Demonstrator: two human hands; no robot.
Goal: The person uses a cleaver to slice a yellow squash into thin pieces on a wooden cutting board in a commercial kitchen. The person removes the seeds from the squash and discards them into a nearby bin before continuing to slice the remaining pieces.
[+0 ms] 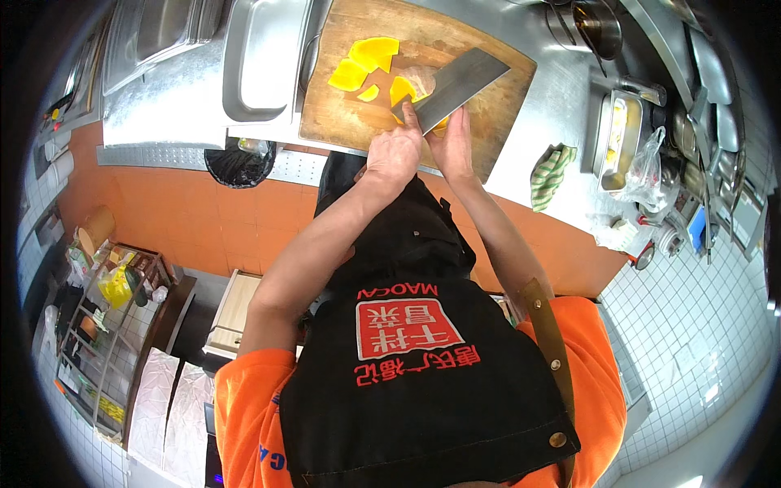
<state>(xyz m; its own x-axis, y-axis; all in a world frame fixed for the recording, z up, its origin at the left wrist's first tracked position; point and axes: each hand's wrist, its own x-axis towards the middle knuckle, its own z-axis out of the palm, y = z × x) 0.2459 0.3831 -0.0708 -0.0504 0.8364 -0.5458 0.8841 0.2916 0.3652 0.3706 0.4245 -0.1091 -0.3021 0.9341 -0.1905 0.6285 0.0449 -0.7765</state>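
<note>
My left hand (396, 149) grips a cleaver (467, 82); the handle is hidden under it, and one finger lies along the blade. The broad blade slants up to the right over a wooden cutting board (341, 125). Close against the blade, my right hand (454, 146) holds a yellow piece, probably pumpkin (442, 125), mostly covered by hand and blade. Left of the cleaver lie a yellow chunk (401, 89), a pale tan piece (420, 79), a small yellow slice (369, 93) and larger yellow slices (349, 74).
A deep steel pan (231, 104) sits left of the board on the steel counter (165, 116). Below it hangs a black-lined bin (241, 171). At right are a striped green cloth (552, 177), a steel container (633, 116) with yellow pieces, and a pot (558, 27).
</note>
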